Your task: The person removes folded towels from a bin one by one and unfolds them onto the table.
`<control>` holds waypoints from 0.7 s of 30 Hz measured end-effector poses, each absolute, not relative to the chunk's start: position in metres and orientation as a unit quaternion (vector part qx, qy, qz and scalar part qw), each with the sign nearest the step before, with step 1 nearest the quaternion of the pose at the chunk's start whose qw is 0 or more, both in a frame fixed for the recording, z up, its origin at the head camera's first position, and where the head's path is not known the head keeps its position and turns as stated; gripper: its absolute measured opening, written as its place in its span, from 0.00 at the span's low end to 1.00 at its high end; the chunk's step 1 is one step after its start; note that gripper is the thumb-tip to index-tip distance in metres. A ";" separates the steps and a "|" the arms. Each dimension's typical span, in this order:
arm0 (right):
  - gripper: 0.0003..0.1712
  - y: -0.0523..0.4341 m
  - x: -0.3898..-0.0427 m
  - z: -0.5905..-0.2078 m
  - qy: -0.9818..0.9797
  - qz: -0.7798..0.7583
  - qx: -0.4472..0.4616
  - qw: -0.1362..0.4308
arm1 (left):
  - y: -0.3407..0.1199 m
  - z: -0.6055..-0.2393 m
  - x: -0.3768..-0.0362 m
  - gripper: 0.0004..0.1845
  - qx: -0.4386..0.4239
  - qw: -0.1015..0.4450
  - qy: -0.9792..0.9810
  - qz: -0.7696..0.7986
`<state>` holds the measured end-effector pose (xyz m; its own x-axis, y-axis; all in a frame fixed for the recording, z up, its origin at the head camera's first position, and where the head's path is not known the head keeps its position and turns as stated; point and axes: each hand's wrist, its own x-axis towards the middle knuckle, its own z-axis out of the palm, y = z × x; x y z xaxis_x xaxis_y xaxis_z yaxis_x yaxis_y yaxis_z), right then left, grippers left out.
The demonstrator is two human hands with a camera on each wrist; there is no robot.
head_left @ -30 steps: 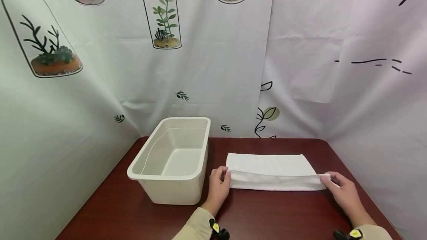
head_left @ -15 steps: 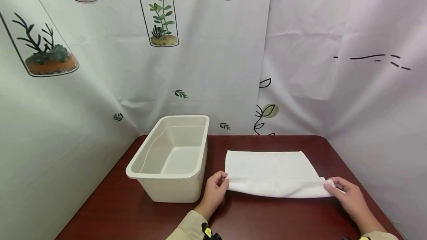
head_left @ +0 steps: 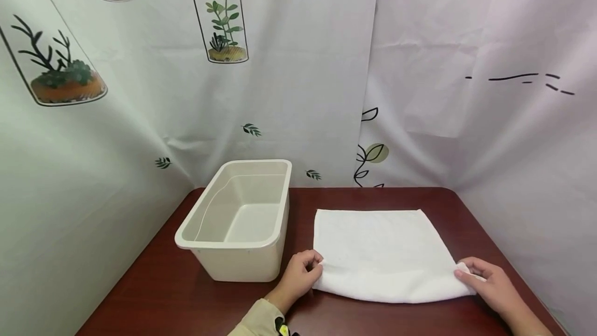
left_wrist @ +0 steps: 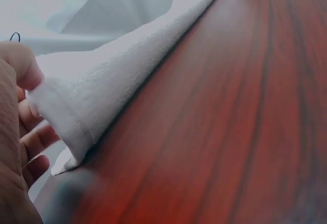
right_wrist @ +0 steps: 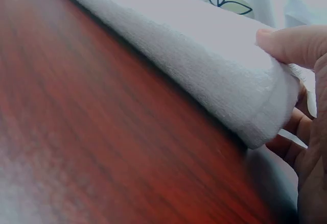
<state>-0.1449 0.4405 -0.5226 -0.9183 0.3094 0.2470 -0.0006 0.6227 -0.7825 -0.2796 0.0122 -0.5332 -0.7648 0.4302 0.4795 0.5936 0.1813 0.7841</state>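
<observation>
A white towel (head_left: pixel 380 253) lies spread on the dark red table (head_left: pixel 154 294), its near edge folded over. My left hand (head_left: pixel 302 275) pinches the towel's near left corner (left_wrist: pixel 61 117) between thumb and fingers. My right hand (head_left: pixel 485 283) pinches the near right corner (right_wrist: pixel 265 112) the same way. Both wrist views show the thick folded edge of the towel lifted slightly off the wood.
An empty cream plastic tub (head_left: pixel 238 217) stands on the table just left of the towel, close to my left hand. White printed curtains (head_left: pixel 298 92) close in the table at the back and both sides.
Both hands have drawn the towel's near edge toward me, so the towel now covers far more of the table. The tub has not moved.
</observation>
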 end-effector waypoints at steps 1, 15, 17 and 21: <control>0.11 0.441 -0.145 -0.523 -0.887 0.417 -0.084 0.179 | 0.012 -0.533 -0.280 0.08 -0.330 0.069 -0.773 -0.538; 0.10 0.446 -0.151 -0.523 -0.937 0.309 -0.062 0.151 | 0.014 -0.536 -0.286 0.11 -0.325 0.134 -0.851 -0.389; 0.10 0.447 -0.152 -0.524 -0.938 0.305 -0.061 0.155 | 0.015 -0.535 -0.287 0.12 -0.330 0.138 -0.853 -0.381; 0.09 0.447 -0.156 -0.526 -0.936 0.306 -0.054 0.166 | 0.015 -0.535 -0.290 0.11 -0.342 0.145 -0.850 -0.373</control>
